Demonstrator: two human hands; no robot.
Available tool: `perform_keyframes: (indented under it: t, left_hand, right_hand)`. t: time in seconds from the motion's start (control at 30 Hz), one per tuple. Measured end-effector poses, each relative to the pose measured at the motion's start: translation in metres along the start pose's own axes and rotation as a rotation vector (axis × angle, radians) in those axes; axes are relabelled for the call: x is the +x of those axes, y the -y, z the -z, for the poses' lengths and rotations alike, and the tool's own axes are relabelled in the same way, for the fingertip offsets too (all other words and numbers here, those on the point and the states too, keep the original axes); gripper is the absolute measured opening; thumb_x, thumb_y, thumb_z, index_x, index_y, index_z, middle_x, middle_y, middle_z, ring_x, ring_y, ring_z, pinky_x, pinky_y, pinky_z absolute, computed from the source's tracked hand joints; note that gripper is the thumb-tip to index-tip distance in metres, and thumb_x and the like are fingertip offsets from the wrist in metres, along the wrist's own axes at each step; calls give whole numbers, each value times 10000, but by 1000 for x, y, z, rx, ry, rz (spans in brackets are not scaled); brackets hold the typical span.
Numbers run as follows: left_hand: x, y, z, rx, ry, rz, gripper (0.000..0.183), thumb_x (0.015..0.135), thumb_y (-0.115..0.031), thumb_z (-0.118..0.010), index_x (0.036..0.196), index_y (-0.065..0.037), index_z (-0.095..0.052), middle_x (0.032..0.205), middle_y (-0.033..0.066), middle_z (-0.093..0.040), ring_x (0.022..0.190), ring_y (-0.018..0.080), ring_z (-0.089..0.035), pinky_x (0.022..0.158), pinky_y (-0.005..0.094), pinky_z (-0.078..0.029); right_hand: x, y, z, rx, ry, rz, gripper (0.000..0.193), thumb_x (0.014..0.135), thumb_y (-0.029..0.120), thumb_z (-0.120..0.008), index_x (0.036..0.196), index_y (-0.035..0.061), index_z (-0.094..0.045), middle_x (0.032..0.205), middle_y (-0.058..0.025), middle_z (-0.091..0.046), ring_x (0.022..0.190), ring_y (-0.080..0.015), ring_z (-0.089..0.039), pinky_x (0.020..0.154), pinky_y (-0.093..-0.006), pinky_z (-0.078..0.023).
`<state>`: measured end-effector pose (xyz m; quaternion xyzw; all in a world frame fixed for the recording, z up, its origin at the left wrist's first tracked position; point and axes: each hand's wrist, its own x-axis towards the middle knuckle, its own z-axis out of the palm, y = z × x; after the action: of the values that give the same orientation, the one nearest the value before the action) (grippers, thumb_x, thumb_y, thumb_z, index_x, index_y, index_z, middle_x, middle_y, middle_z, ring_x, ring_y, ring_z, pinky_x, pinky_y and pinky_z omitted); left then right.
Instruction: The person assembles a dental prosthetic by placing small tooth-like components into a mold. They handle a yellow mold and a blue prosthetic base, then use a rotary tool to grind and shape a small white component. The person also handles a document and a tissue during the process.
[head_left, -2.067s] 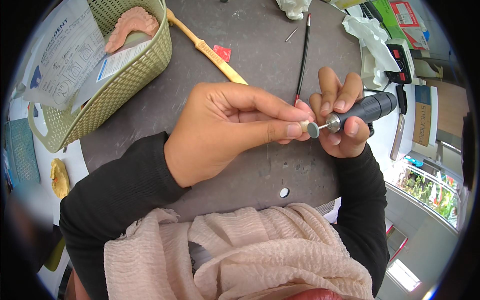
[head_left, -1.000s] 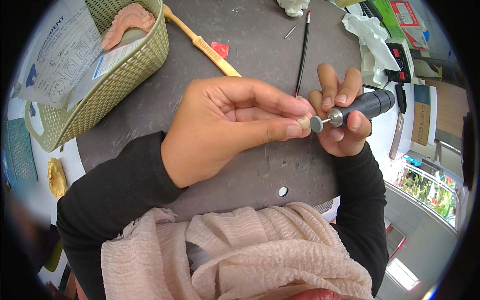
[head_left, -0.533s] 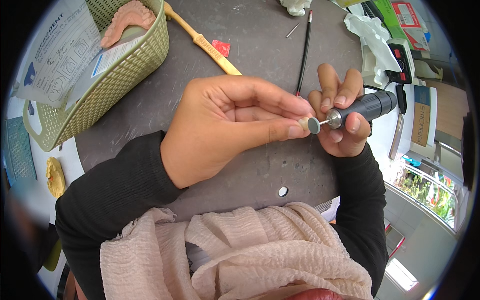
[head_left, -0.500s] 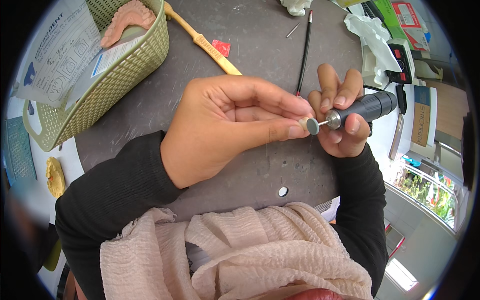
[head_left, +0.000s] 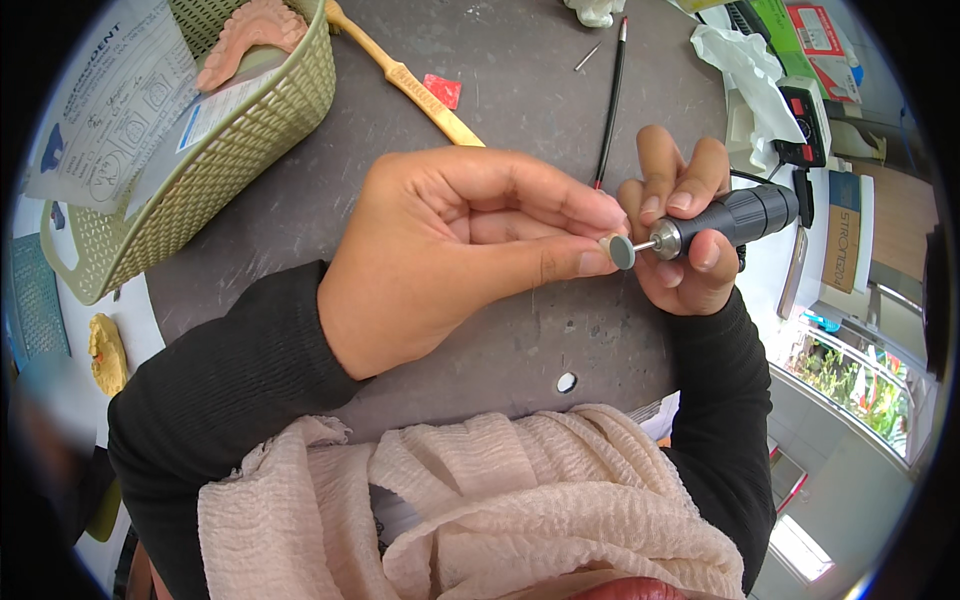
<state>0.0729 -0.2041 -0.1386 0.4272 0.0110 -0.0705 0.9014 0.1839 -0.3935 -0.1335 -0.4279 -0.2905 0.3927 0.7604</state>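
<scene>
My left hand (head_left: 430,250) is closed, its thumb and fingertips pinching a small cream dental crown (head_left: 605,242), mostly hidden by the fingers and the disc. My right hand (head_left: 680,190) grips a dark grey dental handpiece (head_left: 742,214) with its fingers wrapped round the front. A round grey-green grinding disc (head_left: 622,252) sits on the handpiece's thin metal shank. The disc is right at the crown; whether they touch I cannot tell. The fingertips of both hands nearly meet above the brown table.
A green basket (head_left: 270,130) at the far left holds a pink dental model (head_left: 250,38) and papers. Beyond my hands lie a wooden tool handle (head_left: 420,92), a red square (head_left: 442,91), a thin black brush (head_left: 612,100) and a small bur (head_left: 587,56). A yellow dental cast (head_left: 107,355) stands left.
Both hands keep almost the same pose, with the crown and disc shifted very slightly left. The basket and its papers appear a little further left in the view.
</scene>
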Motion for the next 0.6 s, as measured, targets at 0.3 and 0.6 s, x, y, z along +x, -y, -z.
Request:
perform_keyframes:
  t: [0.3, 0.6]
  left_hand:
    - [1, -1, -1, 10, 10, 4, 219, 834, 126, -619, 1044, 64, -623, 1104, 251, -646, 971, 257, -682, 879, 330, -572]
    - [0, -2, 0, 5, 16, 9, 218, 837, 118, -624, 1048, 63, -623, 1090, 244, -653, 970, 260, -683, 879, 331, -572]
  right_hand:
    - [0, -1, 3, 60, 3, 18, 231, 840, 153, -707, 970, 70, -536, 900, -96, -520, 588, -109, -528, 524, -216, -471]
    - [-1, -3, 2, 110, -7, 7, 239, 837, 151, -713, 978, 69, -538, 920, -102, -530, 621, -112, -531, 521, -205, -455]
